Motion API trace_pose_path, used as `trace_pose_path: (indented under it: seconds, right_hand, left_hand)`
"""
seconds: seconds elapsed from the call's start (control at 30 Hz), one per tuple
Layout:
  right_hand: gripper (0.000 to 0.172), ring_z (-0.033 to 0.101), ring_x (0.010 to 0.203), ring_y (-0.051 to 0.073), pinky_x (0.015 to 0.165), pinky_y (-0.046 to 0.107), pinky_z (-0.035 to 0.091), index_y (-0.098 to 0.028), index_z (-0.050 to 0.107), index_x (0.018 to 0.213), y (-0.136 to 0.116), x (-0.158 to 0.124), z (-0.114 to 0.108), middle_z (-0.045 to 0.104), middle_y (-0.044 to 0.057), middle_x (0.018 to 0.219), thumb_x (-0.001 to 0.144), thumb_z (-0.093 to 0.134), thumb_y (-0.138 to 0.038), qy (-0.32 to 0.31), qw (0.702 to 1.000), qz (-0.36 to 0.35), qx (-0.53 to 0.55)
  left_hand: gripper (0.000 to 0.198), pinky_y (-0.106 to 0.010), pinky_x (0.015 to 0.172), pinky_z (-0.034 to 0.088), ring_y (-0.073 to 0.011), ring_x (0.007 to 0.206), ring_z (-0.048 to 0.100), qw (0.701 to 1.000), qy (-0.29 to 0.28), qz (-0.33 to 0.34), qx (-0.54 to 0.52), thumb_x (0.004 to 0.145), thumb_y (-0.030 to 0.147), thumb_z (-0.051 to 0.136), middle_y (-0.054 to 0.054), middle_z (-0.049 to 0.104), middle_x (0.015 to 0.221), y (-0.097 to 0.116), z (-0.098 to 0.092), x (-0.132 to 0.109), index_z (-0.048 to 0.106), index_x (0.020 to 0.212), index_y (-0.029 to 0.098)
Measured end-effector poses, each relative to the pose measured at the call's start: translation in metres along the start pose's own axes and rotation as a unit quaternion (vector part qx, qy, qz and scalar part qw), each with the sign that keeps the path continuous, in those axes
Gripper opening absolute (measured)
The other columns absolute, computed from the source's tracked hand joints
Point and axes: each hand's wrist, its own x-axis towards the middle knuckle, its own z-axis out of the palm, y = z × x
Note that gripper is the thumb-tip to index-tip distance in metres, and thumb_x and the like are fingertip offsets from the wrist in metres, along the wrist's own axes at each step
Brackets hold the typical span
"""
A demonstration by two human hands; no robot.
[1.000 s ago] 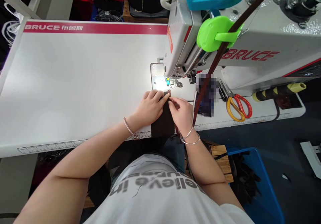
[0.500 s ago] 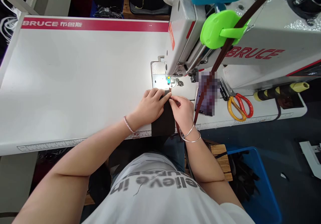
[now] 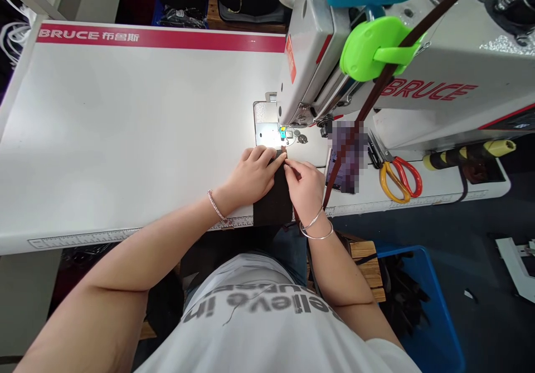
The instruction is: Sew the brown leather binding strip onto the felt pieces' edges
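Note:
A dark brown piece of fabric (image 3: pixel 273 200) lies on the white sewing table (image 3: pixel 125 139), hanging over its front edge. My left hand (image 3: pixel 251 175) rests flat on the fabric's left side, fingers stretched toward the needle. My right hand (image 3: pixel 305 186) pinches the fabric's right edge together with a thin brown strap (image 3: pixel 368 100). The strap runs up through a green clamp (image 3: pixel 368 47) on the sewing machine (image 3: pixel 418 66). Both hands sit just in front of the lit needle area (image 3: pixel 282 134).
Scissors with red and yellow handles (image 3: pixel 397 178) lie to the right under the machine arm. A yellow and black tool (image 3: pixel 468 155) is further right. A blue bin (image 3: pixel 426 300) with dark scraps stands on the floor at lower right, beside a wooden stool (image 3: pixel 368 261).
The view drifted slightly. My hands stay on the fabric near the needle, and my right fingers have tightened a little on the strap and edge.

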Motion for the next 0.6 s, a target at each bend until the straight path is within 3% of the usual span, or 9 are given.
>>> trace_pose_path:
  seconds: [0.6]
  right_hand:
    - [0.025,0.064,0.081,0.017,0.082,0.029,0.051,-0.014,0.076,0.107,-0.0064,0.0004,-0.0007,0.071,0.009,0.086,0.091,0.056,-0.018,-0.029,0.998,0.014,-0.049]
  left_hand:
    - [0.045,-0.044,0.090,0.041,-0.0299,0.110,0.047,1.000,0.002,0.001,-0.002,0.096,0.022,0.039,-0.015,0.056,0.121,-0.0006,-0.0010,0.0001,0.049,0.139,0.014]
